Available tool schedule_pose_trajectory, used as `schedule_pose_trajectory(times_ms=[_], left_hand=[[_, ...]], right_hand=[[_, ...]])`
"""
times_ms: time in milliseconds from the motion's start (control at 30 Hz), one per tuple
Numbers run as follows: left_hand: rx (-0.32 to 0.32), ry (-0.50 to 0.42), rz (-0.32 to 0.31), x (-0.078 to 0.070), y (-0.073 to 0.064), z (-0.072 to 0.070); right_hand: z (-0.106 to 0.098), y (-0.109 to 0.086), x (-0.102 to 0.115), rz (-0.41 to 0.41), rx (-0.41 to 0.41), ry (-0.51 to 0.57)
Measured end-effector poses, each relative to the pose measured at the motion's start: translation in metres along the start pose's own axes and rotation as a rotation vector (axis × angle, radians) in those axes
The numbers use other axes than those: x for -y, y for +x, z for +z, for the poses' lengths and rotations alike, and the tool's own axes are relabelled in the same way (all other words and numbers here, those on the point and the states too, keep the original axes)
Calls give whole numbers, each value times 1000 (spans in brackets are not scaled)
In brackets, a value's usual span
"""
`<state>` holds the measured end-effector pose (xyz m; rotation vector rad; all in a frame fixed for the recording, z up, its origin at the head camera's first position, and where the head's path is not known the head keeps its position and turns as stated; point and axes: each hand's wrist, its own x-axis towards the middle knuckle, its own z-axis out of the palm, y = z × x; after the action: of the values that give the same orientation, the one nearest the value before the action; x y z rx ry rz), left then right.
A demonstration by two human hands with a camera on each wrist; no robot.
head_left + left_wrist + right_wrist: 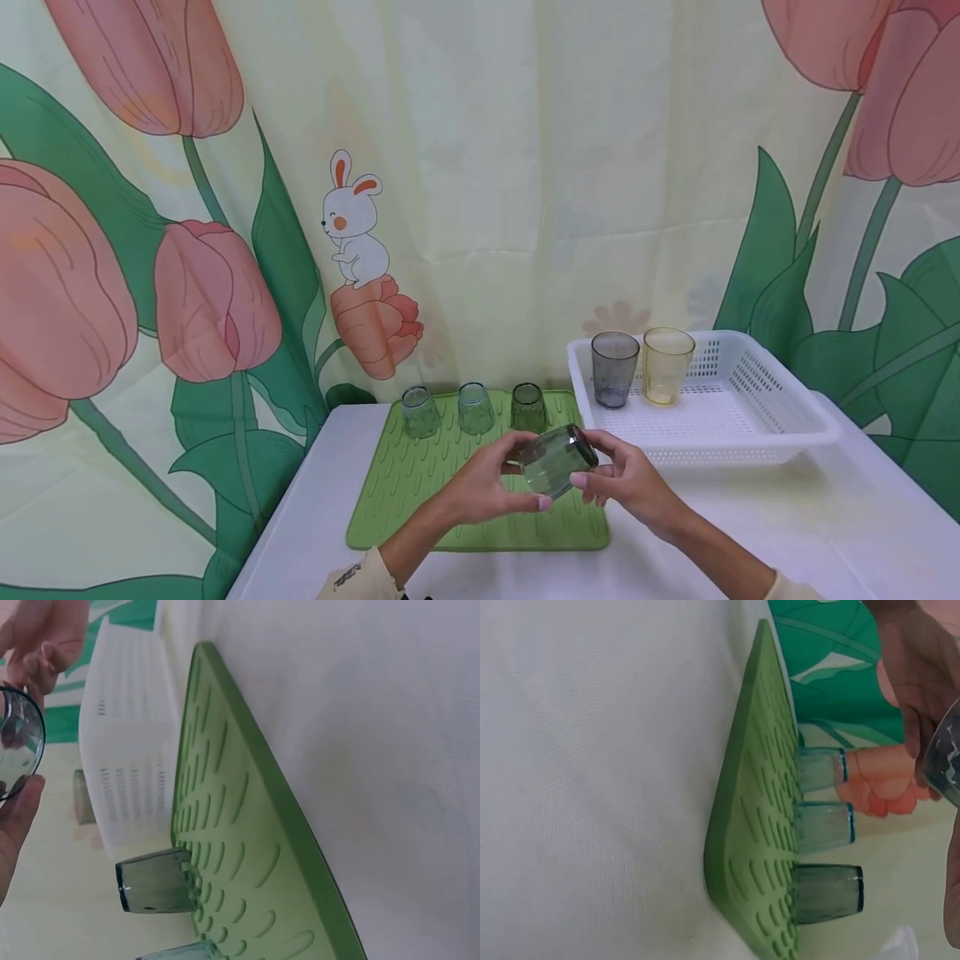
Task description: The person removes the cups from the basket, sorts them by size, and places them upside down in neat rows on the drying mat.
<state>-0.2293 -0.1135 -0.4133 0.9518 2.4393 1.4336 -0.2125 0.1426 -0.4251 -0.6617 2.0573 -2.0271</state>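
Note:
A clear grey-green glass tumbler (551,462) is held tilted on its side in the air, above the front right part of a green ridged mat (420,508). My left hand (491,483) grips its left end between thumb and fingers. At the darker right end, my right hand (630,483) pinches it with thumb and fingertips. On the mat's back part stand two bluish tumblers (421,414) and one darker green tumbler (528,408) in a row, narrower ends up. Both wrist views show the held tumbler only in part, at the edge.
A white perforated plastic basket (795,429) stands right of the mat, with a grey tumbler (615,375) and a yellow tumbler (667,367) upright in its left part. A white cloth (862,533) covers the table. Behind hangs a curtain (487,167) printed with tulips and a rabbit.

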Motion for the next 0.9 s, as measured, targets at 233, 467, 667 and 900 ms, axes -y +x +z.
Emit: schedule_pose_trajectory(times_ms=[233, 467, 667, 900], left_hand=[[28, 10, -16, 1, -3, -3], [46, 6, -28, 3, -6, -5], [52, 5, -44, 3, -8, -6], [46, 4, -65, 6, -11, -7]], right_hand=[[5, 5, 0, -38, -5, -6], [7, 9, -2, -40, -4, -17], [10, 12, -1, -55, 7, -32], [14, 16, 2, -55, 23, -47]])
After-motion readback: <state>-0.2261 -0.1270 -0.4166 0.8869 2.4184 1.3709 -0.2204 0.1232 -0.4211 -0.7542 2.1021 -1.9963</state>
